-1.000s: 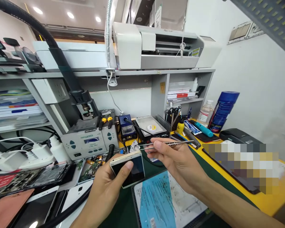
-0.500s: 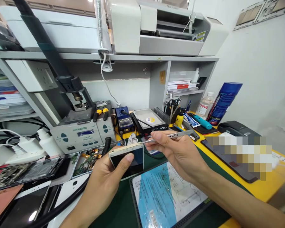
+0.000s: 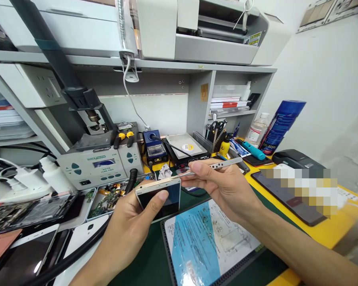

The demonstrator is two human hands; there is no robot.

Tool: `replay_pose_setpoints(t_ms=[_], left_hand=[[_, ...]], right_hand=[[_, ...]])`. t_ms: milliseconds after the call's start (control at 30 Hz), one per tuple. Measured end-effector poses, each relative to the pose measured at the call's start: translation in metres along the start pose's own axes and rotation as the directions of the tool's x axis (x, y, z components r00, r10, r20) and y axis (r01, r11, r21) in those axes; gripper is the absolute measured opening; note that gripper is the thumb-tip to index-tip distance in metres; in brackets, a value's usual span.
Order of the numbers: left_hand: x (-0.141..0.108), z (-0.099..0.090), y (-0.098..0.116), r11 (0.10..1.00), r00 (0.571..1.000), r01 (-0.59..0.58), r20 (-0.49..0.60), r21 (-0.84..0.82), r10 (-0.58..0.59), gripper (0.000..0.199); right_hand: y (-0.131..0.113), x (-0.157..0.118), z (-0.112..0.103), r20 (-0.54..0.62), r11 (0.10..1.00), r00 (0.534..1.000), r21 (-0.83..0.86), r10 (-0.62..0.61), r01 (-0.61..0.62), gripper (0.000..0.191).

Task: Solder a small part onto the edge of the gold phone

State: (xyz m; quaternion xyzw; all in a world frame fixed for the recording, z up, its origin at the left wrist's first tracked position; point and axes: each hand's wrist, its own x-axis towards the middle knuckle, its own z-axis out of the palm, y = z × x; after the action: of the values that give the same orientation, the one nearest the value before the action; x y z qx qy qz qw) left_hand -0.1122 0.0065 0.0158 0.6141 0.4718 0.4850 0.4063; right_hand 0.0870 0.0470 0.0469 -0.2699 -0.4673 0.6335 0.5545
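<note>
A white-framed smartphone (image 3: pixel 173 200) with a dark screen is tilted above the bench, its screen facing me. My left hand (image 3: pixel 133 222) is closed around its left side, with the thumb flat across the screen. Silver tweezers (image 3: pixel 223 163) with a row of holes along the body are pinched in my right hand (image 3: pixel 226 190). Their thin tip meets the phone's upper edge near its right corner; whether it sits in a gap there cannot be made out. Below both hands lies a blue-and-white printed sheet (image 3: pixel 193 242) on a dark-rimmed pad.
A hot-air station (image 3: pixel 98 169) and a tray of circuit parts (image 3: pixel 109 196) stand behind my left hand. A black hose (image 3: pixel 77 248) crosses several phones at left. Behind the phone are a blue soldering unit (image 3: pixel 155 147) and crumpled tissue (image 3: pixel 165 171). A dark tablet-like panel (image 3: pixel 286 198) lies at right.
The tweezers' tip has slid a little left along the phone's top edge, and their rear end sits slightly lower. My view has tilted down a little. Both grips stay the same.
</note>
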Motion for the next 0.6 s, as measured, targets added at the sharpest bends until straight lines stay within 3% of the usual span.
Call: replay_pose_setpoints(t_ms=[600], left_hand=[[0.0013,0.0005,-0.0025,1.0,0.999,-0.002,-0.041,0.022,0.003,0.042]], right_hand=[[-0.0055,0.0037,0.0015,-0.007,0.999,1.0,-0.031,0.023,-0.023,0.012]])
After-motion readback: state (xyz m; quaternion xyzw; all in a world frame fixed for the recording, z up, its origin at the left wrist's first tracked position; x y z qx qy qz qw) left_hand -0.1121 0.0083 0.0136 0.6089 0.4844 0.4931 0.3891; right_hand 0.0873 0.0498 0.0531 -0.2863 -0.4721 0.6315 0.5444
